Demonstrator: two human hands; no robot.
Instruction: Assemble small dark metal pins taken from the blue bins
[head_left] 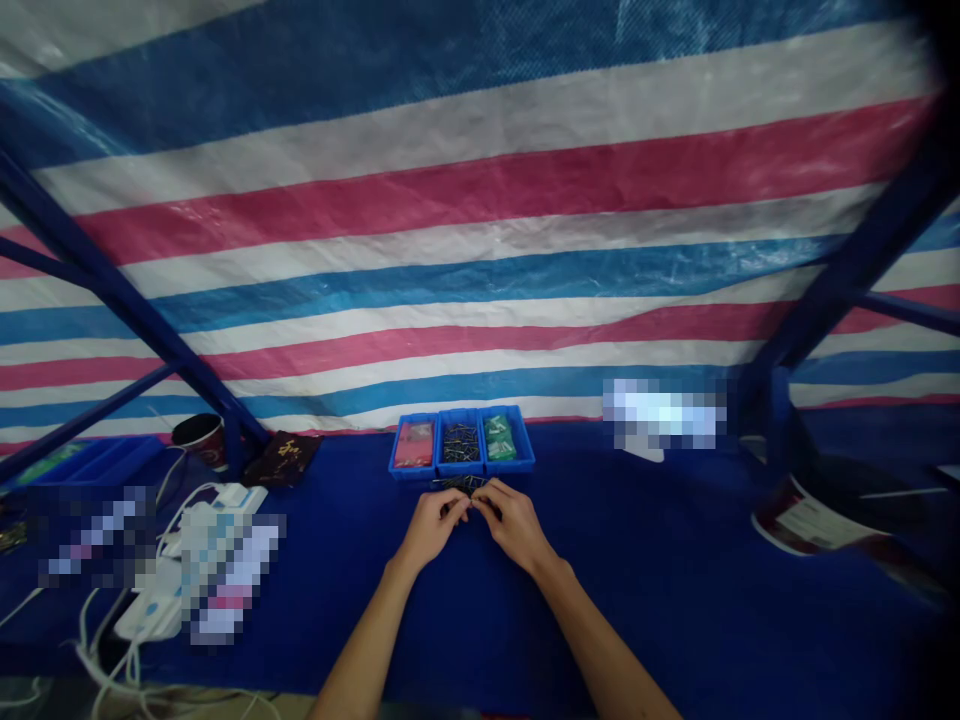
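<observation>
Left hand [431, 528] and right hand [514, 524] are both closed in a tight pinch at lower centre of the frame, their fingertips [478, 509] meeting or nearly meeting. Whatever they hold is too small to make out, possibly a thin dark metal piece. Just above the fingers, a small loose pile of dark metal pins or screws [459, 484] lies on the blue table cover [600, 560], right at the front wall of the blue plastic bins. There are three bins side by side [460, 466]: left one with pink packets [414, 444], middle one with loose dark metal pieces [460, 442], right one with green packets [500, 439].

Risks: thin pieces could slip from the pinch and roll or get lost on the dark cover, where they are hard to see. The loose pile sits close to the hands, so a knuckle could scatter it, or knock pieces into the wrong bin. Bumping the bins could also mix their contents. Upper left, a paper cup [201, 440] sits near the white power strip [217, 545] and its cables, so a spill there would be a hazard.
</observation>
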